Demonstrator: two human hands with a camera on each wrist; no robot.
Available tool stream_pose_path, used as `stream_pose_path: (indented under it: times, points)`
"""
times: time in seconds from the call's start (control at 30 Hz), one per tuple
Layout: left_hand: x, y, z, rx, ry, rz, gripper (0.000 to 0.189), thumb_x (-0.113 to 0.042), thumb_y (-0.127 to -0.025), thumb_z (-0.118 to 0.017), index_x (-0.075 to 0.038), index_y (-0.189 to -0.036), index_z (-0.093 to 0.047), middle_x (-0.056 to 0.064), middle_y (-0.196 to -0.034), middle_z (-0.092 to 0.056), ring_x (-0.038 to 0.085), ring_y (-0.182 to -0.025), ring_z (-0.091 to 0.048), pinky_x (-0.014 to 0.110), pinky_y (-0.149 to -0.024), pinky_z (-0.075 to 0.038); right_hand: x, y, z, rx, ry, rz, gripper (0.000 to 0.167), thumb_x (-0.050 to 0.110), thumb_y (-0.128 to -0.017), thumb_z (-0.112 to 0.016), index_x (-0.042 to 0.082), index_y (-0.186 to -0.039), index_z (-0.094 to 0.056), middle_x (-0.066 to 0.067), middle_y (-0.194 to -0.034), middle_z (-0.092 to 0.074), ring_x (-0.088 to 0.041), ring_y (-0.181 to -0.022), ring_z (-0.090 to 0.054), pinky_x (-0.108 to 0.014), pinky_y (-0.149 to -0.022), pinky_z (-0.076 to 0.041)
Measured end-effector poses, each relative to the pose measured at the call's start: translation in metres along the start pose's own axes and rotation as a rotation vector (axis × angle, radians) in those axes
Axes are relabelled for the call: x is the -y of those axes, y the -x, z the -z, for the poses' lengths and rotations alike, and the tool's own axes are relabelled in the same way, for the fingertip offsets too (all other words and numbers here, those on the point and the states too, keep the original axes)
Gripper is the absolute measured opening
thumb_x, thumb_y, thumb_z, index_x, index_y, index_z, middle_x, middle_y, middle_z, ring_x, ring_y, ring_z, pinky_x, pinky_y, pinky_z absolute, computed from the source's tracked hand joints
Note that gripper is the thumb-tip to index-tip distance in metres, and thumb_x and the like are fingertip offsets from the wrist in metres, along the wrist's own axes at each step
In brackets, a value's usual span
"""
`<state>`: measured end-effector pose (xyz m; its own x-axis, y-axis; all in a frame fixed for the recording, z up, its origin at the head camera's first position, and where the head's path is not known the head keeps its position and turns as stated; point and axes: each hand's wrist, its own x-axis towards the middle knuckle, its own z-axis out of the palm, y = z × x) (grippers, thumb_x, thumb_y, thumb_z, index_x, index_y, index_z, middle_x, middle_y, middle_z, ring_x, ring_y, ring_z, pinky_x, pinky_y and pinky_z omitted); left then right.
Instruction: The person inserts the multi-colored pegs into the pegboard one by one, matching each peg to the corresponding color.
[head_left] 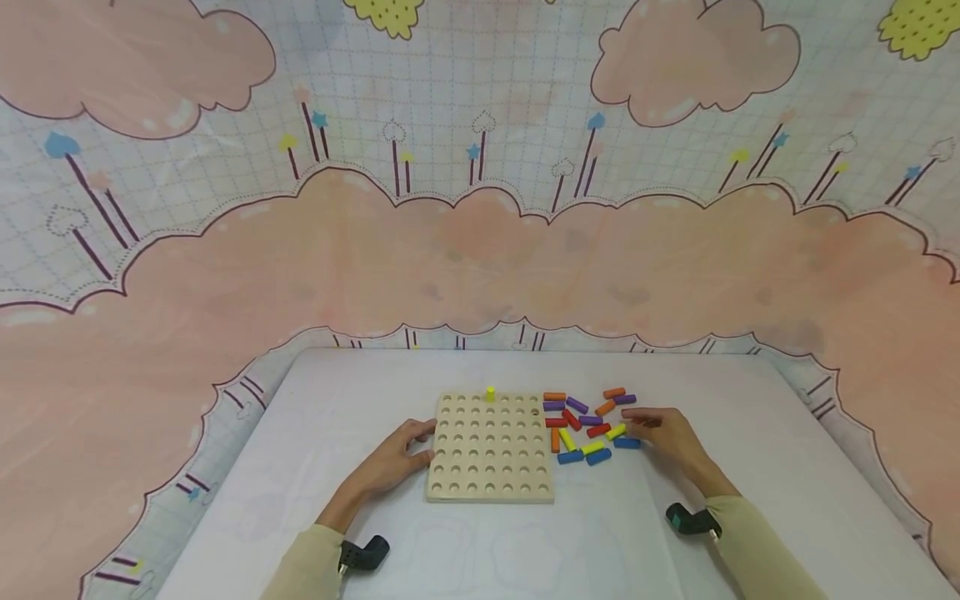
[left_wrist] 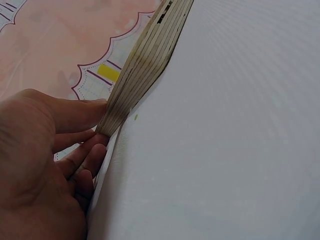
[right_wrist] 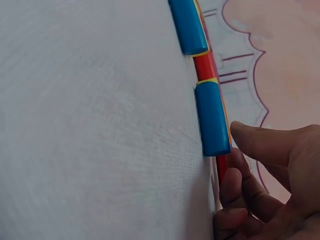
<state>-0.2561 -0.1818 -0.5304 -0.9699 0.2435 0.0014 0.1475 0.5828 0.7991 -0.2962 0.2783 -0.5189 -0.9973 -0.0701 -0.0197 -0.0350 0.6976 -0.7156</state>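
A square wooden pegboard (head_left: 480,498) with rows of round holes lies on the table. One yellow peg (head_left: 491,393) stands upright in its far row. My left hand (head_left: 393,458) holds the board's left edge, thumb and fingers bent against it; the layered wooden side (left_wrist: 145,60) shows close up in the left wrist view. At the right end of the loose pegs is my right hand (head_left: 667,437), thumb and fingers apart beside a yellow peg (head_left: 617,432) and a blue peg (head_left: 627,443). Whether its fingertips touch a peg I cannot tell.
Several loose pegs lie scattered right of the board, among them a purple peg (head_left: 590,421), a red peg (head_left: 572,419) and an orange peg (head_left: 555,440). The white table (head_left: 480,550) meets a cloud-patterned cloth (head_left: 480,267) behind.
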Motion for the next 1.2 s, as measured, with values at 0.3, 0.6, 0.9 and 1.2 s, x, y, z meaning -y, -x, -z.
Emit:
stream_pose_path:
  times: [0.3, 0.6, 0.9, 1.2]
  points:
    - [-0.0006, -0.0006, 0.0009, 0.001, -0.007, 0.006, 0.053, -0.018, -0.093, -0.066, -0.011, -0.143, -0.05, 0.001, -0.123, -0.056, 0.023, -0.121, -0.05, 0.057, -0.113, -0.032, -0.0015, -0.0065, 0.0003, 0.031, 0.078, 0.024, 0.027, 0.011, -0.093, -0.066, 0.006, -0.119, -0.071, -0.019, -0.119, -0.068, -0.031, -0.104, -0.06, -0.048, -0.094, -0.053]
    - [-0.0016, 0.0005, 0.0004, -0.002, 0.004, 0.016, 0.053, -0.017, -0.092, -0.066, -0.011, -0.143, -0.051, 0.001, -0.12, -0.057, 0.024, -0.122, -0.05, 0.059, -0.114, -0.031, 0.0002, -0.0079, 0.0005, 0.069, 0.102, -0.005, 0.026, 0.01, -0.092, -0.067, 0.004, -0.117, -0.071, -0.014, -0.108, -0.069, -0.026, -0.098, -0.059, -0.046, -0.092, -0.053]
    - [-0.001, 0.0013, 0.0001, -0.01, 0.007, 0.02, 0.053, -0.016, -0.092, -0.066, -0.011, -0.143, -0.051, 0.001, -0.121, -0.057, 0.025, -0.123, -0.05, 0.059, -0.114, -0.03, 0.0021, -0.0034, -0.0013, 0.064, 0.077, 0.033, 0.025, 0.015, -0.092, -0.068, 0.003, -0.113, -0.071, -0.014, -0.109, -0.068, -0.025, -0.098, -0.058, -0.046, -0.092, -0.051]
    - [-0.0034, 0.0035, -0.0016, -0.015, 0.002, 0.017, 0.053, -0.016, -0.092, -0.066, -0.011, -0.143, -0.051, 0.001, -0.123, -0.057, 0.025, -0.123, -0.05, 0.058, -0.114, -0.032, -0.0006, 0.0004, 0.0026, 0.029, 0.039, 0.011, 0.027, 0.023, -0.094, -0.067, 0.006, -0.114, -0.068, -0.016, -0.114, -0.069, -0.032, -0.106, -0.06, -0.051, -0.096, -0.05]
